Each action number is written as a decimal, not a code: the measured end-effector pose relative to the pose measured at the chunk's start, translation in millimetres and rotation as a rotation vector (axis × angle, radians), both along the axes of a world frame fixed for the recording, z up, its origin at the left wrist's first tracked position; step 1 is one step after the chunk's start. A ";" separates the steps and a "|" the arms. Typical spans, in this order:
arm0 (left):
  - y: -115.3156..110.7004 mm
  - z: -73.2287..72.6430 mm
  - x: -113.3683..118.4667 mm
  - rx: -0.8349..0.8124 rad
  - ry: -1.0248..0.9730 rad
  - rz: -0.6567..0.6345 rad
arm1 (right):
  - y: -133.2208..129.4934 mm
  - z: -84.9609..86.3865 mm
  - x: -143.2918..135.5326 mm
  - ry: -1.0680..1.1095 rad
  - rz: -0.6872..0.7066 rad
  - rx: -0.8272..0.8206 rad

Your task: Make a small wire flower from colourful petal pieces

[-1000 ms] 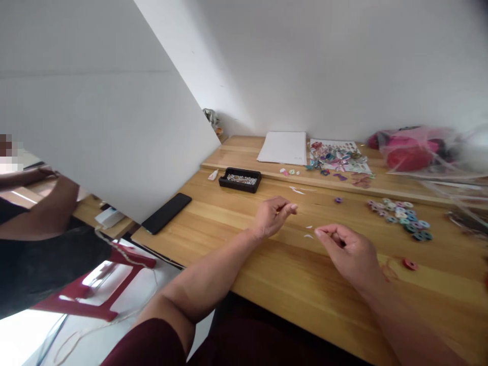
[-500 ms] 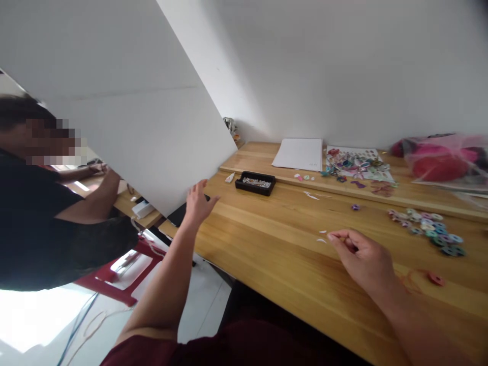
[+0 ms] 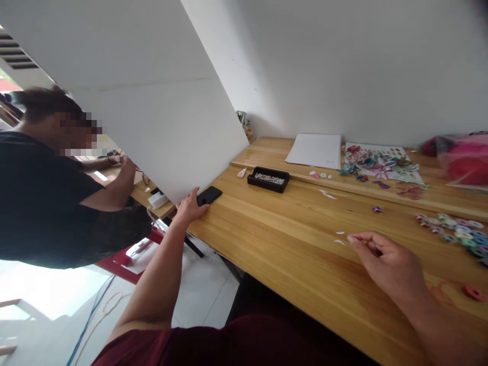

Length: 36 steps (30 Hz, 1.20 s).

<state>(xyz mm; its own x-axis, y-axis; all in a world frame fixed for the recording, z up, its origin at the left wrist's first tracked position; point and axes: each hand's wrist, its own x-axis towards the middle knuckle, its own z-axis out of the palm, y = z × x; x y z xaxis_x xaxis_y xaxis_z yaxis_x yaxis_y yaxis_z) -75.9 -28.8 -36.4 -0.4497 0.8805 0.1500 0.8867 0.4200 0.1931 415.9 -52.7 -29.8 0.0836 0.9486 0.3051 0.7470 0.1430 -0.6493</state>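
Note:
My left hand (image 3: 189,207) rests at the table's left edge on a black smartphone (image 3: 210,195), thumb along its near side and fingers along its far side. The palm hides the phone's left end. Over the middle of the table, my right hand (image 3: 392,262) is closed, thumb and index fingertip pinched together. Whatever is in that pinch is too small to make out. Just left of those fingertips lie two small white slivers (image 3: 339,241).
A black tray (image 3: 268,179) of small beads stands behind, near a stack of white paper (image 3: 314,151). Colourful pieces lie on a sheet (image 3: 385,162). Several ribbon spools (image 3: 463,234) and a red spool (image 3: 474,292) are at right. Another person (image 3: 57,193) sits beyond the white partition (image 3: 152,112).
My left hand has come down from above the table onto the phone. My right hand keeps its pinch beside the slivers. The view has turned slightly left.

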 end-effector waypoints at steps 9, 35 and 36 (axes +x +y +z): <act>6.2 -0.7 -0.1 0.010 0.001 -0.005 | -0.6 2.5 -2.9 0.005 0.009 -0.042; 9.5 -3.9 -1.7 0.140 -0.080 -0.063 | 9.0 -13.2 8.1 -0.002 0.012 -0.058; 8.2 -3.5 -3.7 0.190 -0.120 -0.045 | 9.8 -14.0 9.1 -0.004 0.011 -0.058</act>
